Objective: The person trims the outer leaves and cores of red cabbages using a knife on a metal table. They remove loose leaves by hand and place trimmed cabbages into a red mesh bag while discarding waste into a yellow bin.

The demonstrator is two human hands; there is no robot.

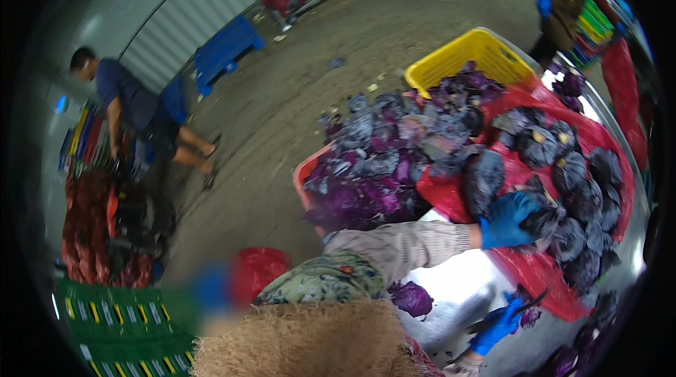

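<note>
My left hand (506, 222), in a blue glove, has its fingers on a dark-leaved red cabbage (543, 223) at the edge of a heap of cabbages on a torn red plastic sack (541, 266). Lower down, my right hand (499, 325), also gloved in blue, is closed around a knife (536, 301) with a dark blade. A trimmed purple cabbage (411, 299) rests on the shiny metal table (449, 276) between my forearms. Beside my left arm, a red crate (306, 168) is heaped with loose purple leaves (369, 194).
A yellow crate (449, 57) with leaves stands beyond the red one. More cabbages (565, 361) lie at the lower right. Green crates (121, 319), filled red sacks (87, 229) and blue pallets (224, 52) are around. One person (132, 97) walks at left; another (567, 2) is at upper right.
</note>
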